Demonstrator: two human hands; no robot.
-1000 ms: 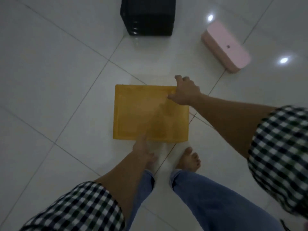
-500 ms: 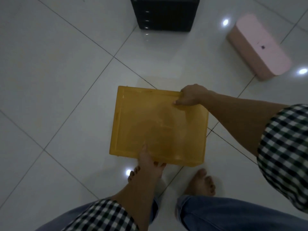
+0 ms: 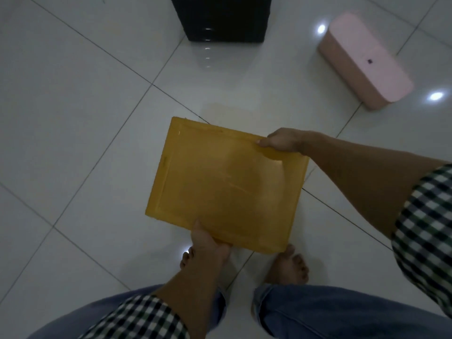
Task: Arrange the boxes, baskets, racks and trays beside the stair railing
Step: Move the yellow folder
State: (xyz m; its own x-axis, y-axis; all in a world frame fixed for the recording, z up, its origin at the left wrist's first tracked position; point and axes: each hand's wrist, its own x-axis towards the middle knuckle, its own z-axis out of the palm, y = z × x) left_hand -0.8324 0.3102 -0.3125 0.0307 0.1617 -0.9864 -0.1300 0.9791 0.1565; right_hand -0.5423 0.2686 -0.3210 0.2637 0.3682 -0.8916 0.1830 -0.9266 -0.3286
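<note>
A translucent orange plastic tray [image 3: 225, 184] hangs above the white tiled floor in front of my legs, slightly tilted. My left hand [image 3: 208, 243] grips its near edge, thumb on top. My right hand [image 3: 283, 140] pinches its far right corner, fingers curled under the rim. A black slatted crate [image 3: 222, 18] stands on the floor at the top of the view. A pink oblong box [image 3: 364, 62] with a lid lies on the floor at the upper right.
My bare feet [image 3: 288, 267] stand on the glossy white tiles [image 3: 73, 118] just below the tray. Ceiling lights reflect off the floor near the pink box. No stair railing is in view.
Both hands have lifted the orange tray off the floor and drawn it closer to me. It now looks larger and tilted, and the crate and pink box have shifted right in the view.
</note>
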